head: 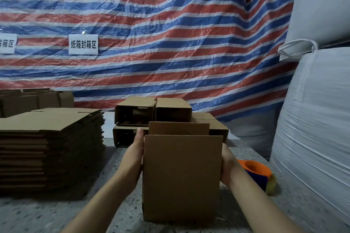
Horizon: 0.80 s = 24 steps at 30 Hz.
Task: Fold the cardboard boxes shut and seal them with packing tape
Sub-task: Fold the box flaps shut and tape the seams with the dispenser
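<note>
At the near centre of the table (56,212) stood the box (181,178), our left hand (135,154) and right hand (228,164) flat against its sides, flaps upright; folding pending, tape dispenser (258,173) just right.

Brown cardboard box (181,176), orange-and-blue tape dispenser (256,173), red-blue-white striped tarp (170,34), white sacks (312,119), speckled grey table (56,213).

Packing corner of a warehouse: striped tarpaulin (170,34) hung as a wall, printed paper sign (83,44) marking a carton-sealing zone, bulk sacks (314,109) piled at right, flattened cartons (51,143) stacked on a speckled worktop (47,213), tape dispenser (259,174) nearby.
</note>
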Tool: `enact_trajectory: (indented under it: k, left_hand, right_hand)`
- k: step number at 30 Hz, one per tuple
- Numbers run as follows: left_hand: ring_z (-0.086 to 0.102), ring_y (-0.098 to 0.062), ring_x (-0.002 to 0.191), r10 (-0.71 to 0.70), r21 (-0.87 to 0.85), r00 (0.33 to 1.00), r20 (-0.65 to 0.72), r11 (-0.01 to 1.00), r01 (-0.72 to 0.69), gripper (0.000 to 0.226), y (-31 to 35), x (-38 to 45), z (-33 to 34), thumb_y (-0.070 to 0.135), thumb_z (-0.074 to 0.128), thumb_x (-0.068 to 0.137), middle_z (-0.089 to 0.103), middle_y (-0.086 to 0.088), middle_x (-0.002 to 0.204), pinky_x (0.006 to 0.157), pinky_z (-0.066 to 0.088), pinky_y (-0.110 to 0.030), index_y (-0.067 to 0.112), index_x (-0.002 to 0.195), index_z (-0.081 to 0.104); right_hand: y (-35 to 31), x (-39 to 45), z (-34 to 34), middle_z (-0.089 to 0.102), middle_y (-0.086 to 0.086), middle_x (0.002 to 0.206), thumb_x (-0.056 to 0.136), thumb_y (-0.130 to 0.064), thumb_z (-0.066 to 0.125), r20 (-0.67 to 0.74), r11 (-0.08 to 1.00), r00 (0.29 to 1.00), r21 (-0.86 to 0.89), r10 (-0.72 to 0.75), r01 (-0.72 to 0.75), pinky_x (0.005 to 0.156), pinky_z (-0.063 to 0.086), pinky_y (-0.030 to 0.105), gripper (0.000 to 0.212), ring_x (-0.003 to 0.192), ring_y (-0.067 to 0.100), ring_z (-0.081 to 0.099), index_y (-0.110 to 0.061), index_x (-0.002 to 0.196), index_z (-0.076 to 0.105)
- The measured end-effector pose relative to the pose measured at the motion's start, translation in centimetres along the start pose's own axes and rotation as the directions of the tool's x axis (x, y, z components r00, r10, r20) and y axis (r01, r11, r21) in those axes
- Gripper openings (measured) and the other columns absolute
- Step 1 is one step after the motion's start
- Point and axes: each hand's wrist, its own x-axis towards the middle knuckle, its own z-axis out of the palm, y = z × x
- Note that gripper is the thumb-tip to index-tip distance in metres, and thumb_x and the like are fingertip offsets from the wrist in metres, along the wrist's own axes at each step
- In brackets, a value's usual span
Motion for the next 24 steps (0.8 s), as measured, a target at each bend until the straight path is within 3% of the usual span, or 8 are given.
enact_trajectory:
  k: [3,6,9,11,13,16,19,24]
  left_hand:
    - [0.062,-0.030,0.116,0.061,0.055,0.978,0.199,0.996,-0.073,0.081,0.1,0.1,-1.3,0.075,0.022,0.083,0.070,-0.011,0.117,0.105,0.040,-0.057,0.017,0.120,0.065]
    - [0.055,-0.032,0.124,-0.014,0.219,0.976,0.219,0.975,-0.035,0.064,0.9,0.7,-1.1,0.059,0.033,0.093,0.059,-0.013,0.135,0.109,0.038,-0.055,0.016,0.136,0.053]
    - [0.066,-0.021,0.107,0.019,0.280,0.979,0.205,0.957,-0.078,0.051,0.8,0.2,-1.1,0.060,0.050,0.085,0.065,-0.006,0.123,0.099,0.049,-0.046,0.026,0.122,0.055]
    - [0.068,-0.016,0.104,0.036,0.225,0.974,0.226,0.970,-0.088,0.061,0.7,-0.4,-1.3,0.067,0.055,0.070,0.068,0.001,0.116,0.095,0.052,-0.041,0.032,0.120,0.055]
    - [0.068,-0.016,0.103,0.053,0.192,0.976,0.209,0.977,-0.094,0.061,0.4,-0.5,-1.6,0.067,0.056,0.070,0.067,0.000,0.116,0.093,0.054,-0.039,0.033,0.120,0.055]
    - [0.070,-0.016,0.100,0.054,0.162,0.980,0.194,0.983,-0.086,0.062,0.4,-0.1,-1.4,0.067,0.060,0.068,0.068,-0.001,0.114,0.088,0.056,-0.036,0.032,0.119,0.057]
    - [0.072,-0.019,0.089,0.020,0.116,0.983,0.183,0.992,-0.042,0.056,0.4,0.1,-1.3,0.057,0.068,0.070,0.071,-0.006,0.103,0.074,0.057,-0.031,0.022,0.112,0.063]
    - [0.063,-0.017,0.067,-0.079,0.028,0.989,0.125,0.997,0.076,0.022,0.6,0.6,-0.7,0.026,0.073,0.081,0.065,-0.009,0.092,0.048,0.048,-0.025,0.017,0.096,0.060]
  right_hand:
    - [0.1,0.1,0.0,0.060,0.000,0.056,0.106,-0.025,0.043,0.027,0.999,1.000,0.036,0.002,-0.003,0.045,0.048,0.022,0.050,0.047,0.010,0.057,-0.017,0.060,0.062]
    - [0.0,-0.2,0.2,0.064,0.001,0.064,0.104,-0.028,0.045,-0.010,1.000,1.000,0.027,0.007,-0.007,0.049,0.050,0.024,0.032,0.053,0.011,0.061,-0.016,0.079,0.062]
    - [0.1,-0.1,0.1,0.069,0.010,0.105,0.102,-0.021,0.055,-0.117,0.996,0.989,0.019,-0.086,0.089,0.065,0.060,0.037,0.020,0.085,0.025,0.071,-0.022,0.122,0.054]
    - [0.1,-0.3,-0.2,0.066,0.018,0.118,0.098,-0.013,0.061,-0.134,0.983,0.974,-0.046,-0.182,0.177,0.068,0.060,0.039,0.026,0.095,0.030,0.071,-0.020,0.123,0.054]
    - [0.1,-0.7,-0.5,0.070,0.020,0.113,0.098,-0.028,0.062,-0.061,0.971,0.973,-0.108,-0.221,0.214,0.074,0.057,0.040,0.016,0.092,0.028,0.072,-0.019,0.110,0.067]
    - [0.2,-1.3,-1.0,0.076,0.007,0.105,0.090,-0.065,0.042,0.006,0.961,0.974,-0.161,-0.225,0.223,0.092,0.051,0.042,0.057,0.101,0.024,0.071,-0.022,0.110,0.074]
    - [-0.1,-1.7,-1.6,0.076,-0.005,0.099,0.082,-0.076,0.037,0.076,0.939,0.969,-0.239,-0.234,0.245,0.092,0.046,0.038,0.078,0.099,0.016,0.067,-0.018,0.123,0.068]
    - [-0.3,-1.5,-1.2,0.060,0.010,0.123,0.100,-0.028,0.058,0.049,0.916,0.979,-0.347,-0.198,0.203,0.086,0.048,0.033,0.017,0.110,0.022,0.060,-0.024,0.117,0.058]
